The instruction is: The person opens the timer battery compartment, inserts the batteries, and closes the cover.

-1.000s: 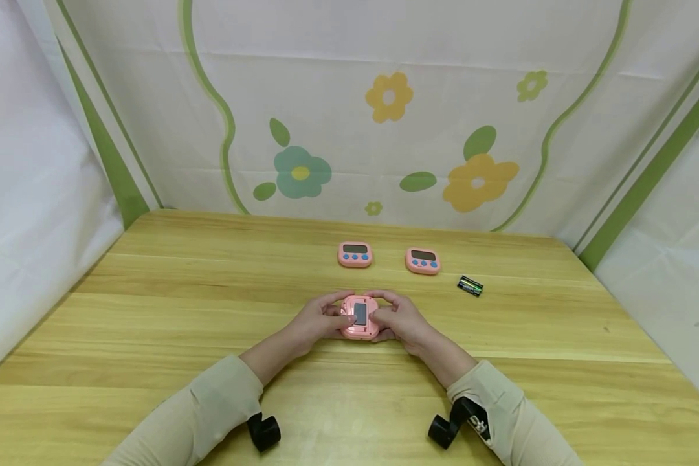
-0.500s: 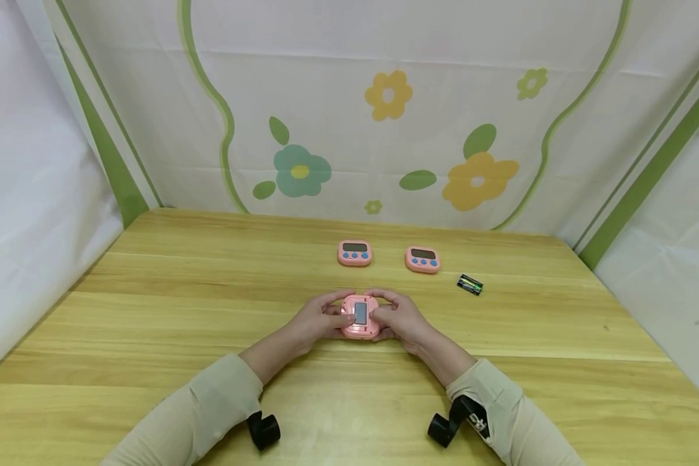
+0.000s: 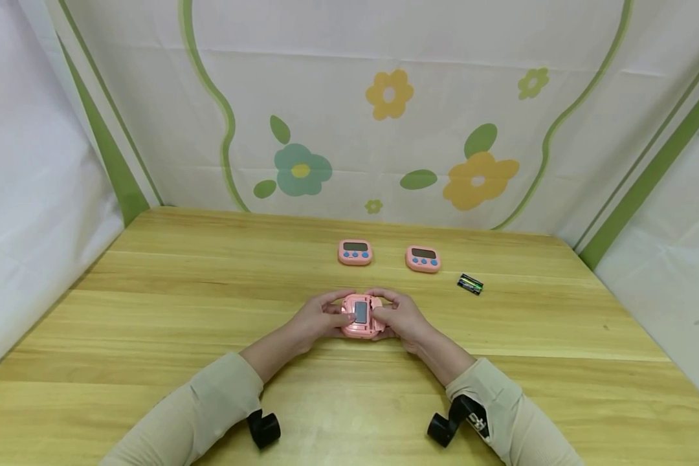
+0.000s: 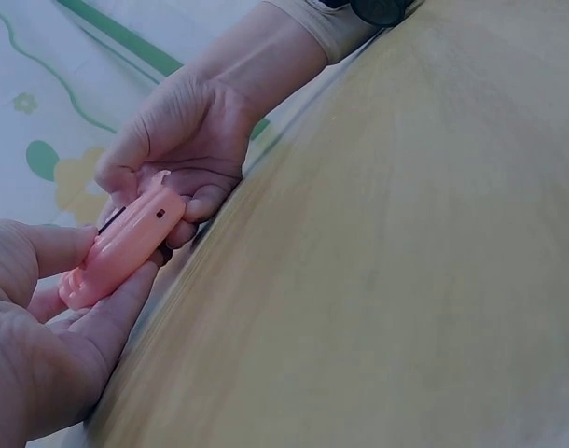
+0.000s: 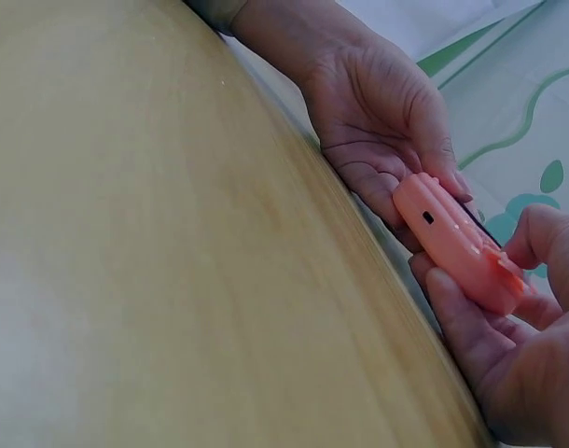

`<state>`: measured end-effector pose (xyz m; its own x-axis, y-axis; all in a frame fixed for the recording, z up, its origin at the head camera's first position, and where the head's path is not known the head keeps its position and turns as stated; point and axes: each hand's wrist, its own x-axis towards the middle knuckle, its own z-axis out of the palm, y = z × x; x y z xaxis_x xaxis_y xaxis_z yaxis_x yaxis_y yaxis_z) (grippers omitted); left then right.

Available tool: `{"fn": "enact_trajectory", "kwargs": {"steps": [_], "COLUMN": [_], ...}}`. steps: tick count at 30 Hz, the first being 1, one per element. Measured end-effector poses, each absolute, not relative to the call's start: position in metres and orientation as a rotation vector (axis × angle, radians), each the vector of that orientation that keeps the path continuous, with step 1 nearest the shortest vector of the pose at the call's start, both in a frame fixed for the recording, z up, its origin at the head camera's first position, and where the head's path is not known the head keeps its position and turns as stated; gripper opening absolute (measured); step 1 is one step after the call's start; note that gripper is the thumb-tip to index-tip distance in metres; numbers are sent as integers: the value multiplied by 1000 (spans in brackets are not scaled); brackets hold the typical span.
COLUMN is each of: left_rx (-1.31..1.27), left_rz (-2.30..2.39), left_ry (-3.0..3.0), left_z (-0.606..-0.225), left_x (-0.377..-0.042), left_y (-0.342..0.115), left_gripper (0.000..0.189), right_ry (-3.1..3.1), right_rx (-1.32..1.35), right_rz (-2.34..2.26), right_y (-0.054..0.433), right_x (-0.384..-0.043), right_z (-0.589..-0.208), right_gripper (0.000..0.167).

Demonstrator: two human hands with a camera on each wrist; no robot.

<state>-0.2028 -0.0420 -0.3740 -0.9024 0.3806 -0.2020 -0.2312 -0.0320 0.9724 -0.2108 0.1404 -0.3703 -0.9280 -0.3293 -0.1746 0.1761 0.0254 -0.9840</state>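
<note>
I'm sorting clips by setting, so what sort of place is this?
Probably a small staged work or recording booth: a wood-grain table, a creased flower-printed cloth as backdrop, and a black device worn near the left wrist.

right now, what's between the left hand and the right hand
A pink timer, back facing up: the left hand grips one side and the right hand the other, as the head view shows.

Wood-grain table (image 3: 180,278): two pink timers (image 3: 355,252) (image 3: 423,259), batteries (image 3: 470,284).
</note>
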Motion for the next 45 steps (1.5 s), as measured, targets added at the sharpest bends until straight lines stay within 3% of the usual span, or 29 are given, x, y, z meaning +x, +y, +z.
{"fn": "enact_trajectory", "kwargs": {"steps": [24,37,45], "left_rx": [58,45,46], "left_rz": [2137,2124,2132], "left_ry": [1710,1733,1729], "left_z": [-374,-372,-371], "left_x": [-204,-203,-202], "left_y": [-42,-42,-42], "left_gripper": [51,52,52], "right_ry": [1810,2096,2024], "right_rx": [-97,122,97], "right_rz": [-2098,-2174,-2220], "right_y": [148,149,153], "right_x": [-212,-218,-220], "right_z": [-369,-365,-361], "right_gripper": [43,28,37]}}
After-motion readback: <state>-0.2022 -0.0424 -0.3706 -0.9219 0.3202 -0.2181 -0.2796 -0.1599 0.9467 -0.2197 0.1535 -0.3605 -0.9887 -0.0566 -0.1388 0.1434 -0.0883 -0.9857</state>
